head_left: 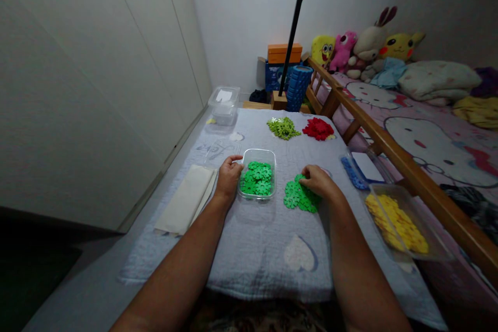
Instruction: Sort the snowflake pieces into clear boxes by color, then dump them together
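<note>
A clear plastic box [273,166] stands on the cloth in front of me, with green notched plastic discs [257,179] lying inside it. My left hand [230,174] grips the box's left rim between thumb and fingers. To the right of the box is a loose pile of the same green discs [292,194]. My right hand [318,180] is at the top of this pile, thumb and fingers pinched together on a disc there. The palm and lower fingers hide part of the pile.
Light green pieces [284,127] and red pieces [318,128] lie in heaps at the back. Boxes of blue pieces [353,173] and yellow pieces [397,222] line the right edge beside a wooden bed rail [361,116]. Folded paper [187,199] and stacked clear boxes [224,106] are at left.
</note>
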### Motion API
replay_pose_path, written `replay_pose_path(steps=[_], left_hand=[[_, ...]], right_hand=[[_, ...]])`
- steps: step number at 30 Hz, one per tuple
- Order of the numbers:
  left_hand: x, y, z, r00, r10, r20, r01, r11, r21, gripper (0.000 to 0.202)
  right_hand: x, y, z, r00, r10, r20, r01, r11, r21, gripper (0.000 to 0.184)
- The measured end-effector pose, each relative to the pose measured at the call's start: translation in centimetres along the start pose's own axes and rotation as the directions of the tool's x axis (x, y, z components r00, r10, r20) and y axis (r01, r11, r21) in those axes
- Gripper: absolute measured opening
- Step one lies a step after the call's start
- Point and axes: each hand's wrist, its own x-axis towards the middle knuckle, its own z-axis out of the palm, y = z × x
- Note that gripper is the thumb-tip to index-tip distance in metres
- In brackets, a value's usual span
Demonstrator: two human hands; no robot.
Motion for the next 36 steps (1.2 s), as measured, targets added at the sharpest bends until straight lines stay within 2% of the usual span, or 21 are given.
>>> replay_pose_path(steps=[3, 7, 12, 15, 18, 20, 24, 26, 29, 32, 36], left_hand=[[0.0, 0.2, 0.1, 1.000, 0.001, 0.003, -0.001, 1.000, -0.003, 0.041], [-0.2, 0.5, 0.2, 1.000, -0.005, 0.004, 0.005, 1.000, -0.008, 0.041], [-0.4, 0.8, 0.4, 1.000, -0.001, 0.000, 0.001, 1.000, 0.005, 0.040], [-0.4, 0.7, 0.4, 1.000, -0.002, 0.002, 0.002, 1.000, 0.004, 0.041], [-0.3, 0.6, 0.3, 1.000, -0.005, 0.008, 0.005, 1.000, -0.008, 0.041], [-0.3, 0.5, 0.3, 1.000, -0.005, 0.013, 0.005, 1.000, -0.015, 0.041], [-0.2, 0.3, 0.2, 1.000, -0.002, 0.013, 0.002, 1.000, -0.014, 0.040], [-0.1, 0.3, 0.3, 1.000, 0.001, 0.011, -0.001, 1.000, -0.012, 0.040], [-0.1, 0.3, 0.3, 1.000, 0.004, 0.013, -0.003, 1.000, -0.021, 0.040], [0.0, 0.2, 0.2, 1.000, 0.009, 0.014, -0.009, 1.000, -0.025, 0.039], [0.1, 0.2, 0.2, 1.000, 0.015, 0.018, -0.014, 0.999, -0.035, 0.040]], right_hand=[[-0.1, -0.2, -0.1, 1.000, 0.031, 0.003, -0.031, 0.988, 0.154, 0.010], [-0.4, -0.8, -0.5, 0.999, 0.048, -0.016, -0.039, 0.927, 0.372, 0.010], [-1.1, -3.4, -1.0, 0.968, 0.036, -0.249, 0.105, 0.842, 0.528, 0.020], [-1.5, -5.8, -1.2, 0.938, -0.022, -0.347, 0.226, 0.796, 0.561, 0.018], [-1.5, -8.0, -1.3, 0.904, -0.159, -0.397, 0.363, 0.777, 0.515, 0.011], [-1.2, -9.3, -1.3, 0.886, -0.273, -0.375, 0.428, 0.791, 0.437, 0.008], [-0.1, -11.8, -1.1, 0.881, -0.439, -0.178, 0.462, 0.879, 0.118, 0.011], [0.4, -13.0, -0.9, 0.886, -0.459, -0.068, 0.457, 0.888, -0.044, 0.012], [1.2, -14.2, -0.5, 0.888, -0.458, 0.042, 0.457, 0.868, -0.195, 0.016], [1.7, -14.9, 0.1, 0.884, -0.457, 0.098, 0.466, 0.846, -0.258, 0.019], [1.7, -15.0, 0.5, 0.882, -0.455, 0.122, 0.471, 0.848, -0.244, 0.019]])
